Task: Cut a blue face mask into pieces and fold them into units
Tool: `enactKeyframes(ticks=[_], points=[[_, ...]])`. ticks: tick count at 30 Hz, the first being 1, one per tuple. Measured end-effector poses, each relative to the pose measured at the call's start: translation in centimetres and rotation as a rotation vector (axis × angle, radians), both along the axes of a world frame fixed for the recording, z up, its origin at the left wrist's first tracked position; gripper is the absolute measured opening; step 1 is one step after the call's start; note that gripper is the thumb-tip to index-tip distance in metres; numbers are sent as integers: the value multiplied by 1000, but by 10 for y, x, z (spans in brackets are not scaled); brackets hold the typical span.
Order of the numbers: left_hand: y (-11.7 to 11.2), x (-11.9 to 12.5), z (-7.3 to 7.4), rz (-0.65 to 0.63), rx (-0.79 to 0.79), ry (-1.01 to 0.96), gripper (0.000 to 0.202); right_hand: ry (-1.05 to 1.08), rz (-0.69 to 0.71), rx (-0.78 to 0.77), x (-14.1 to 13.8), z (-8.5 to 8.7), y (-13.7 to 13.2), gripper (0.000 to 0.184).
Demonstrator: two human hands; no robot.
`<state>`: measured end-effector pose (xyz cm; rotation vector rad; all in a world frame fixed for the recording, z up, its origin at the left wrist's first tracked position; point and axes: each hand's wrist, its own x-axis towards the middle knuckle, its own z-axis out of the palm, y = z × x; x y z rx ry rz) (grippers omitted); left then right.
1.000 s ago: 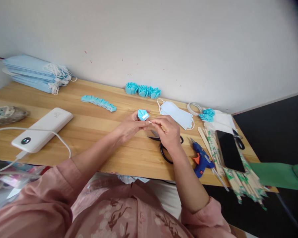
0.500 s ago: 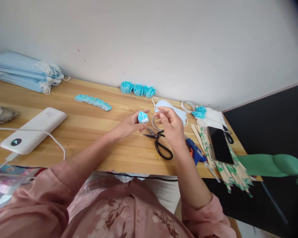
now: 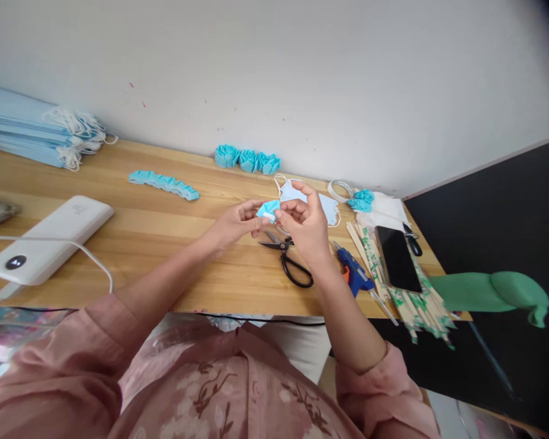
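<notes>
Between my hands is a small folded piece of light-blue fabric point(image 3: 268, 209) with a white strip on its lower side. My left hand point(image 3: 238, 224) is closed on its left edge, thumb below. My right hand point(image 3: 305, 224) pinches its right edge with thumb and fingers. Just under the hands lie black-handled scissors point(image 3: 294, 268), blades parted. A blue face mask point(image 3: 327, 206) lies behind my right hand, partly covered by it. Three blue folded-fabric flowers point(image 3: 247, 160) stand in a row by the wall. A pleated blue strip point(image 3: 163, 184) rests to their left.
A white power bank point(image 3: 57, 238) with a cable and a stack of face masks point(image 3: 27, 128) are at the left. On the right are a blue glue gun point(image 3: 354, 268), wrapped chopsticks point(image 3: 414, 314), a phone point(image 3: 397, 259), a tape roll point(image 3: 341, 191) and another blue flower point(image 3: 361, 200).
My right hand has come left and now grips the fabric piece, which only my left hand held before. The view has shifted slightly.
</notes>
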<state>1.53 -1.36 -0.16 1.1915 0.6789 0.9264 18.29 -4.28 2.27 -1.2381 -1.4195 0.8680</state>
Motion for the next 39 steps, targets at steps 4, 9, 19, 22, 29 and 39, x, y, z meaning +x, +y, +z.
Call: enactKeyframes(ticks=[4, 9, 19, 22, 29, 39], points=[[1, 2, -5, 98, -32, -17, 25, -5, -20, -8, -8, -3, 1, 59], [2, -2, -7, 219, -67, 30, 24, -33, -34, 5, 0, 5, -2, 43], [0, -3, 5, 111, -14, 147, 19, -453, 178, -107, 17, 22, -5, 8], [0, -3, 3, 126, 11, 171, 19, -634, 155, -77, 11, 24, -4, 8], [1, -4, 0, 146, 106, 271, 20, -998, 93, 11, 2, 34, -2, 11], [2, -5, -2, 161, 165, 347, 22, -1223, 81, 4, -5, 42, -2, 20]])
